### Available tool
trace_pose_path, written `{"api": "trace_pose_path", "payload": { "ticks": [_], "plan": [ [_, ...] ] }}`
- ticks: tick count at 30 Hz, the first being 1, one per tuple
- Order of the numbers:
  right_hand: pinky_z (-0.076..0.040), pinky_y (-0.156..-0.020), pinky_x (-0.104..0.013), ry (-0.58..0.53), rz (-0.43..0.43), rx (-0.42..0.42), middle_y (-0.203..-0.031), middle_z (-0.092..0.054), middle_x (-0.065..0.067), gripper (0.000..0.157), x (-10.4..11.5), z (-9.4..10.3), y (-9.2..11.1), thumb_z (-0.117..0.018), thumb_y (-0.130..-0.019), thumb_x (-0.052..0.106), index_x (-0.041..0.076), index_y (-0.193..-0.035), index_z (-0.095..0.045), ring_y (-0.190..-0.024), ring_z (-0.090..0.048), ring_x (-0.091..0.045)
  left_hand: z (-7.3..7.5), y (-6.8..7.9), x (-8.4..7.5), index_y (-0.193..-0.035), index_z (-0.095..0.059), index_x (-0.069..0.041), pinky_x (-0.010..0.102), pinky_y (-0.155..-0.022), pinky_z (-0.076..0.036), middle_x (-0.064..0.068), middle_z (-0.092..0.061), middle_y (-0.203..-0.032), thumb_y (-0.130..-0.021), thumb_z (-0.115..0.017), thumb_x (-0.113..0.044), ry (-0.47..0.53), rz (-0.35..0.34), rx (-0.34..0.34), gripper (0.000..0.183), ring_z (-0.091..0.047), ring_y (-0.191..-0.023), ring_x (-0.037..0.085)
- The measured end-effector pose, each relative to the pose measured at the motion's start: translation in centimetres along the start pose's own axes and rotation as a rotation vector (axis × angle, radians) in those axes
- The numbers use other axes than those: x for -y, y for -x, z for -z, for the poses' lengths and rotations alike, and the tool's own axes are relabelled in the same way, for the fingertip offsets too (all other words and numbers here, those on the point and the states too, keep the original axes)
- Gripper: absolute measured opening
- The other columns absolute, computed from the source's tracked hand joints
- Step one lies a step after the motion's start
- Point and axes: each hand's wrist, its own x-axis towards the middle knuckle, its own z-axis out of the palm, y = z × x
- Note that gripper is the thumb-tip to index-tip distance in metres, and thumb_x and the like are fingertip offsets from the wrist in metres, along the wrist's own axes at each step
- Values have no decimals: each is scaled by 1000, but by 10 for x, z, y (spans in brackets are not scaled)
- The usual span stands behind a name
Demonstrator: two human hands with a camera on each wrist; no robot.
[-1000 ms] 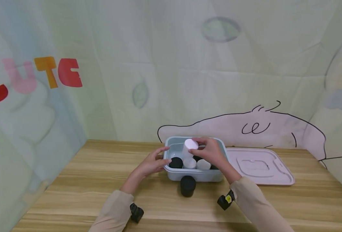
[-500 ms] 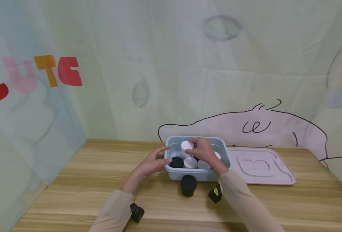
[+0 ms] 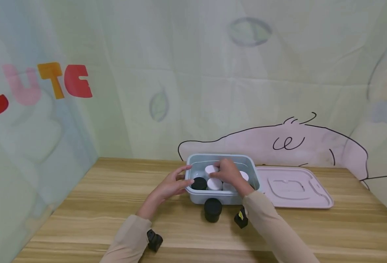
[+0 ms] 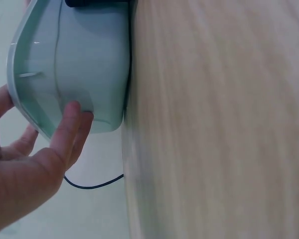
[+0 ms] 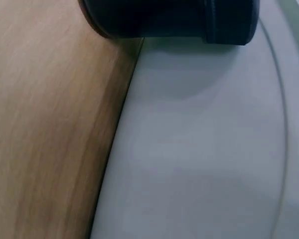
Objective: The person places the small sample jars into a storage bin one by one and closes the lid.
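My right hand (image 3: 227, 172) pinches a white lidded jar (image 3: 211, 170) low inside the pale blue storage box (image 3: 210, 199). Around it stand a black lidded jar (image 3: 199, 183) at the front left corner and other white jars, one (image 3: 214, 184) right in front and another (image 3: 244, 175) to the right; the hand partly hides the rest. At the box's left end, my left hand (image 3: 170, 185) rests with thumb and fingers spread on the rim. In the left wrist view, fairly straight fingers (image 4: 70, 129) touch the box's outer wall. The right wrist view does not show the right hand.
Against the box's front wall, or close to it, a black lidded jar (image 3: 213, 210) stands upright on the wooden table (image 3: 114, 204). The pink lid (image 3: 295, 188) lies flat to the box's right. A printed curtain (image 3: 196, 91) hangs behind the table. A dark cord (image 4: 94, 186) shows beyond the box.
My right hand has lowered the white jar into the box, shifting slightly left, so its top sits close to the other jars' height. My left hand has stayed at the box's left end.
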Motion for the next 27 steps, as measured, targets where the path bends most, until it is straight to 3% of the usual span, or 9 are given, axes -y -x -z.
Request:
{"api": "trace_pose_path", "payload": {
  "ticks": [9, 14, 16, 19, 23, 27],
  "plan": [
    [-18, -45, -20, -24, -44, 41, -49, -22, 5, 45, 2, 3, 0, -74, -74, 17, 11, -52, -34, -47, -24, -9, 2, -2, -1, -140, -33, -9, 46, -91, -45, 31, -36, -134, -89, -58, -12, 5, 2, 6, 56, -51, -111, 34],
    [-26, -46, -21, -58, -85, 66, -51, -35, 3, 29, 3, 7, 1, -72, -75, 16, 4, -58, -53, -49, -33, -10, 3, -4, -1, -139, -34, -10, 47, -91, -44, 30, -36, -134, -89, -58, -13, -7, 9, 5, 56, -51, -111, 34],
    [-37, -50, -23, -63, -103, 57, -59, -51, 0, 19, 2, 8, 2, -72, -75, 17, 1, -70, -65, -56, -43, -11, 3, -5, 0, -139, -34, -9, 47, -91, -44, 30, -36, -134, -89, -58, -12, -4, 6, 9, 56, -51, -111, 34],
    [-51, -68, -32, -70, -102, 30, -87, -67, -10, 27, 1, 12, 5, -73, -75, 18, -2, -94, -69, -75, -58, -17, 3, -6, -1, -139, -34, -8, 46, -90, -45, 31, -36, -133, -89, -57, -11, 4, 2, 13, 56, -51, -111, 34],
    [-49, -84, -40, -126, -104, 22, -106, -65, -17, 40, 0, 19, 11, -71, -77, 18, -4, -109, -64, -98, -60, -27, 4, -6, -3, -139, -34, -8, 46, -90, -45, 31, -37, -133, -89, -58, -11, 4, 5, 9, 56, -51, -110, 33],
    [-47, -89, -42, -196, -117, 16, -113, -62, -18, 43, 4, 28, 19, -69, -79, 18, -4, -115, -60, -106, -57, -30, 6, -7, -4, -139, -34, -9, 47, -90, -45, 30, -37, -133, -89, -58, -11, -1, 10, 8, 56, -51, -110, 34]
  ]
}}
